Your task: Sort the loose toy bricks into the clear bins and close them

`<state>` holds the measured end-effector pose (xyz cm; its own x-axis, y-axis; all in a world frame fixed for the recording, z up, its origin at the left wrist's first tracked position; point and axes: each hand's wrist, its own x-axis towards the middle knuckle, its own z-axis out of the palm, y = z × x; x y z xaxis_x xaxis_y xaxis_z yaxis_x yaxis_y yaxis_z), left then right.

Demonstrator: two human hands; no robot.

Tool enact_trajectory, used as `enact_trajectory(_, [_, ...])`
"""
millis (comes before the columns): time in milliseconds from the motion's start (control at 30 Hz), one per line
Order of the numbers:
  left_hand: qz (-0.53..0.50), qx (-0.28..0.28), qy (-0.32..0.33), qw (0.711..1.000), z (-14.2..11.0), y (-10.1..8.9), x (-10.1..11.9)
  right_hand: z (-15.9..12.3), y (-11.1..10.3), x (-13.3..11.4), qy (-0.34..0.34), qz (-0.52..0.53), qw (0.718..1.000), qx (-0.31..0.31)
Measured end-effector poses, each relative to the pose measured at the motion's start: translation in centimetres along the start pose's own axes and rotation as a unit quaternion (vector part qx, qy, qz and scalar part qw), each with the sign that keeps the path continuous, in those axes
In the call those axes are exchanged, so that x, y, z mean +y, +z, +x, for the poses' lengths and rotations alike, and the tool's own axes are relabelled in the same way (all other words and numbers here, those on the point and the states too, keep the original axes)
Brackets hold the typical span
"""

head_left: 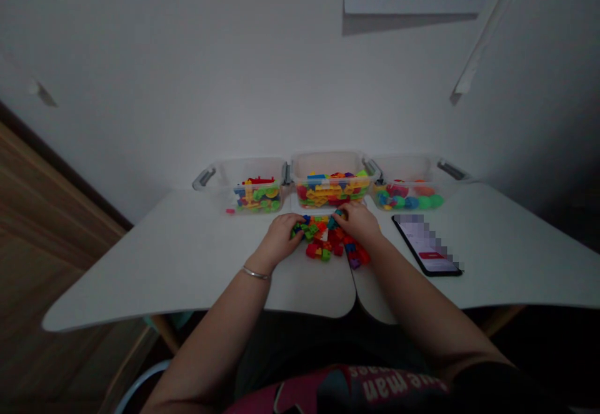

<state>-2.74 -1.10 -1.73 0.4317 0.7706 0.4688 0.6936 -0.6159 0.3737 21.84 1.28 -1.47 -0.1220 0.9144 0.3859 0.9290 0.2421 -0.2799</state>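
Several small toy building blocks [323, 235] in red, green, orange, blue and purple lie in a loose pile on the white table. At the pile's left edge is my left hand [281, 237], its thumb and fingers apart and curved around green and blue blocks without a visible grip. My right hand [362, 221] reaches over the pile's far right side. Its fingers are closed on a teal block [335, 217], and part of that block is hidden by the hand.
Three clear plastic bins stand along the wall: the left bin [220, 173] and middle bin [328, 159] hold colourful pieces, the right bin [403, 165] rounded ones. A phone [424, 245] lies right of my right arm. The white table [197, 257] has a seam near the pile.
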Motion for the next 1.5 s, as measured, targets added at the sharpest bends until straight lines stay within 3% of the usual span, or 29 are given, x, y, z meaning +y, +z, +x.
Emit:
enact_trajectory(233, [0.001, -0.005, -0.001, 1.0, 0.0, 0.0, 0.1, 0.0, 0.4, 0.0, -0.028, 0.116, 0.993, -0.024])
enact_trajectory(500, [0.005, -0.005, 0.006, 1.0, 0.0, 0.1, -0.1, 0.1, 0.2, -0.1, -0.088, 0.068, 0.993, -0.049])
enact_trajectory(867, [0.002, -0.005, 0.02, 1.0, 0.0, 0.2, -0.4, 0.8, 0.6, 1.5, -0.171, 0.089, 0.979, -0.072])
enact_trajectory(1000, [0.025, -0.005, 0.068, 0.997, 0.0, 0.1, 0.1, 0.5, -0.3, 0.6, -0.193, 0.062, 0.976, -0.075])
enact_trajectory(1100, [0.065, -0.046, 0.128, 0.989, 0.0, 0.0, 1.1, 0.2, -0.7, 0.1, -0.213, 0.04, 0.972, -0.087])
enact_trajectory(1200, [0.104, -0.073, 0.14, 0.982, 0.1, 0.1, 1.9, 0.1, -0.7, 0.1, -0.217, 0.029, 0.97, -0.103])
enact_trajectory(1500, [0.113, -0.027, 0.112, 0.987, 0.1, -0.1, 1.4, 0.3, -0.8, 0.8, -0.224, 0.056, 0.967, -0.111])
